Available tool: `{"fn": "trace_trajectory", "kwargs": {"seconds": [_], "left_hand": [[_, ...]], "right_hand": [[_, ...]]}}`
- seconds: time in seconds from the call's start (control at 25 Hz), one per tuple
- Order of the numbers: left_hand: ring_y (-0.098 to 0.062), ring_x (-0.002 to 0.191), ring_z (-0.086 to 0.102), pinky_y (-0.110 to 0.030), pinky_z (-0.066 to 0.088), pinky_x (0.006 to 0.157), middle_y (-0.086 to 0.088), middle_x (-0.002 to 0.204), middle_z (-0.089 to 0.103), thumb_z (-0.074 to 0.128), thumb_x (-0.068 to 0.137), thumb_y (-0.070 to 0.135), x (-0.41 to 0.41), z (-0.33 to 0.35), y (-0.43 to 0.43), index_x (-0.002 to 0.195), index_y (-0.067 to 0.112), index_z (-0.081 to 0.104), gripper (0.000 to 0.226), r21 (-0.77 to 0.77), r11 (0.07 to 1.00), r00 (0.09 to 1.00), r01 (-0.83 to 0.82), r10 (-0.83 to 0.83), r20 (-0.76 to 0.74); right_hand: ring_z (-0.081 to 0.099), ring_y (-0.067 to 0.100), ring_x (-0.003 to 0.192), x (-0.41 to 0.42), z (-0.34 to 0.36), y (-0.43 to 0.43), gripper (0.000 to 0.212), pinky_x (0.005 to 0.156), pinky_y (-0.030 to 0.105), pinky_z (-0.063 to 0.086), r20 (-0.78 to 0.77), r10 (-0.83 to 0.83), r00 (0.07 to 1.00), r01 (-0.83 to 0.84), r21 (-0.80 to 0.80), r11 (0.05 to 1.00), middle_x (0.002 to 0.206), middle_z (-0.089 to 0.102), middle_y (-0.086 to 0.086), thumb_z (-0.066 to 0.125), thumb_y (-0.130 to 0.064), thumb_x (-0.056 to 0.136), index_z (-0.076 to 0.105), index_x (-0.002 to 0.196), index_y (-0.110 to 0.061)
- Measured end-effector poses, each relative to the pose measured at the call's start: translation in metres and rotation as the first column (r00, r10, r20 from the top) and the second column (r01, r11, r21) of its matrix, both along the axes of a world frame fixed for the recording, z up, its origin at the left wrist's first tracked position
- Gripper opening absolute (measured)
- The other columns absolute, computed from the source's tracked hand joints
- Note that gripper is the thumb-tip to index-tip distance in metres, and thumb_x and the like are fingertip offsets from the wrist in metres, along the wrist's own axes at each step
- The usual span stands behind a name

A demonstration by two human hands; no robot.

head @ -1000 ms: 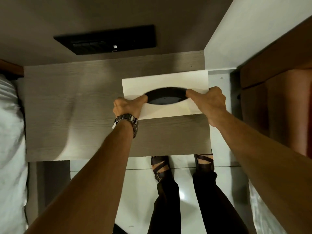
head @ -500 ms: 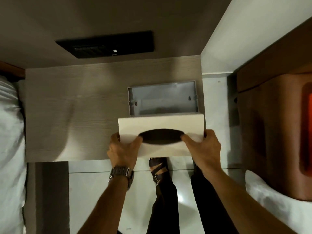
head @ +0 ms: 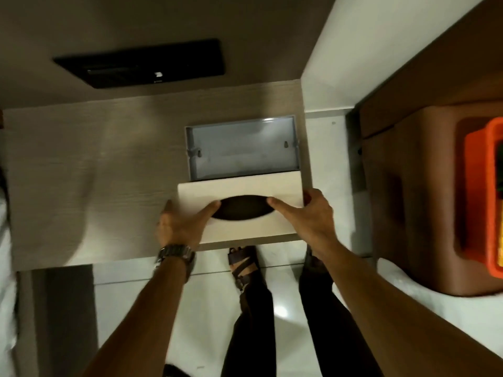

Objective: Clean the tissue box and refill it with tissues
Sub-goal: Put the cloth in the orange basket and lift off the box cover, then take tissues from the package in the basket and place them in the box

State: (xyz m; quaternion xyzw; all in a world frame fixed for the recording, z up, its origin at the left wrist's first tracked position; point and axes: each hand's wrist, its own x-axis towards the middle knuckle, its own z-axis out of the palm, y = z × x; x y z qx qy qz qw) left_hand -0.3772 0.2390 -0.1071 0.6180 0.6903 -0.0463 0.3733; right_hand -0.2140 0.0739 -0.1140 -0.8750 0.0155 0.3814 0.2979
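Nearest, the person's legs and sandalled feet (head: 245,263) stand on the pale floor (head: 212,308) below the table's near edge. Both forearms reach forward, and a watch (head: 175,254) sits on the left wrist. Just past the watch, the left hand (head: 181,227) clamps the left end of the cover (head: 245,210), thumb lying along the top toward the dark oval slot (head: 242,212); the right hand (head: 310,216) clamps the right end the same way, forefinger touching the slot's right tip. The cover, a cream shell, is held over the near edge of the wood-grain table (head: 95,172), its far edge overlapping the near rim of the base (head: 242,151). That grey tray sits on the table just beyond, near the right edge, and it looks empty, with two small mounting holes on its floor. On the far wall a black panel (head: 141,63) is set above the table; at the right stands a brown bin (head: 422,200) with an orange basket (head: 484,200) in it. The step in hand appears to be opening the box, cover parted from base. Next, the cover probably needs setting down on a free patch of table so a hand is free to wipe the tray; no cloth or tissue pack is in view.
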Motion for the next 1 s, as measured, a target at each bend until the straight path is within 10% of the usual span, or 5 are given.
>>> {"fn": "trace_trajectory", "kwargs": {"seconds": [0.12,0.36,0.64,0.8,1.0], "left_hand": [[-0.04,0.14,0.035,-0.057,0.039,0.106,-0.018,0.155,0.037,0.074,0.071,0.066,0.021,0.021,-0.004,0.152,0.012,0.03,0.106,0.216,0.971,0.993,0.106,-0.117,0.034],[-0.02,0.128,0.051,-0.039,0.047,0.102,-0.002,0.142,0.054,0.075,0.078,0.051,0.145,0.055,-0.083,0.14,0.019,0.05,0.074,0.198,0.91,0.817,0.364,-0.414,0.402],[-0.02,0.11,0.061,-0.035,0.049,0.095,-0.006,0.121,0.067,0.071,0.078,0.049,0.31,0.08,-0.266,0.123,0.013,0.063,0.058,0.209,0.635,0.435,0.744,-0.698,0.568],[-0.021,0.118,0.059,-0.037,0.05,0.097,-0.006,0.13,0.063,0.066,0.082,0.05,0.377,0.08,-0.338,0.132,0.014,0.058,0.062,0.195,0.431,0.253,0.881,-0.777,0.577],[-0.011,0.105,0.057,-0.029,0.043,0.086,0.011,0.117,0.064,0.063,0.084,0.057,0.445,0.081,-0.424,0.122,0.032,0.061,0.046,0.042,0.168,0.12,0.985,-0.839,0.531]], "right_hand": [[0.057,0.016,0.112,0.026,0.016,-0.004,0.093,0.089,0.034,0.054,0.066,-0.046,0.997,0.041,0.072,0.997,0.131,0.059,-0.003,0.071,-0.081,0.058,0.049,0.131,-0.029],[0.059,0.004,0.109,0.095,0.059,-0.059,0.051,0.09,0.027,0.054,0.209,-0.287,0.935,0.216,0.309,0.926,0.128,0.06,-0.011,0.066,-0.057,0.086,0.052,0.13,-0.034],[0.059,0.022,0.113,0.168,0.086,-0.232,0.033,0.1,0.044,0.049,0.49,-0.665,0.563,0.582,0.336,0.74,0.118,0.064,0.003,0.068,-0.026,0.091,0.063,0.121,-0.013],[0.043,0.017,0.129,0.185,0.084,-0.297,0.057,0.107,0.036,0.04,0.585,-0.763,0.276,0.767,0.344,0.541,0.139,0.047,0.0,0.069,-0.032,0.085,0.047,0.137,-0.023],[0.052,0.022,0.131,0.204,0.074,-0.358,0.072,0.11,0.048,0.046,0.192,-0.981,-0.005,0.911,0.406,0.075,0.145,0.046,0.004,0.071,-0.035,0.086,0.039,0.15,-0.021]]}}
